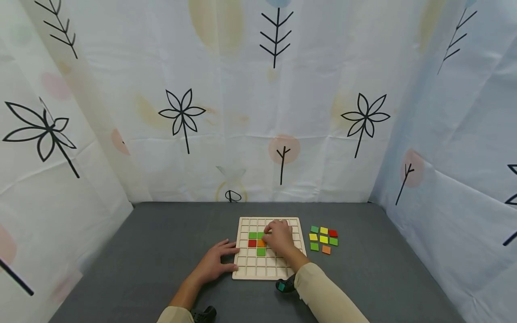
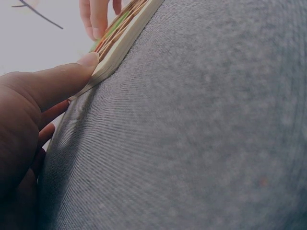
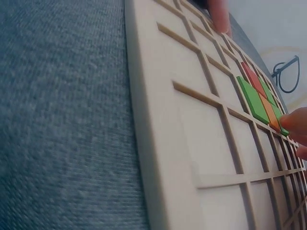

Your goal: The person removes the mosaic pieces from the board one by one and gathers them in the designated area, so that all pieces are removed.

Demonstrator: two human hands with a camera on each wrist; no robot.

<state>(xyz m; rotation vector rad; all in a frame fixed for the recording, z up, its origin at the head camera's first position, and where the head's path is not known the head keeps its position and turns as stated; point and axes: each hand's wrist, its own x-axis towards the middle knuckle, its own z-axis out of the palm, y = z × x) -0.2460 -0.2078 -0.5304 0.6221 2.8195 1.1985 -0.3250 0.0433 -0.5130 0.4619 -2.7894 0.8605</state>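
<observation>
A pale wooden grid board (image 1: 246, 271) lies on the grey table. Set in its squares are two green tiles side by side, a red tile (image 1: 252, 243), an orange tile (image 1: 260, 243) and a nearer green tile (image 1: 261, 252). My right hand (image 1: 279, 236) is over the board, thumb and fingertips drawn together at the right one of the paired green tiles (image 1: 260, 235). That tile is partly covered by the fingers in the right wrist view. My left hand (image 1: 216, 261) rests at the board's left edge, its thumb (image 2: 72, 79) against the rim and fingers extended.
Right of the board lie several loose tiles: green, yellow (image 1: 324, 239), a red one (image 1: 333, 233) and an orange one (image 1: 326, 250). Dark wrist straps (image 1: 285, 285) show at both sleeves. Patterned cloth (image 1: 250, 112) hangs behind the table and on both sides.
</observation>
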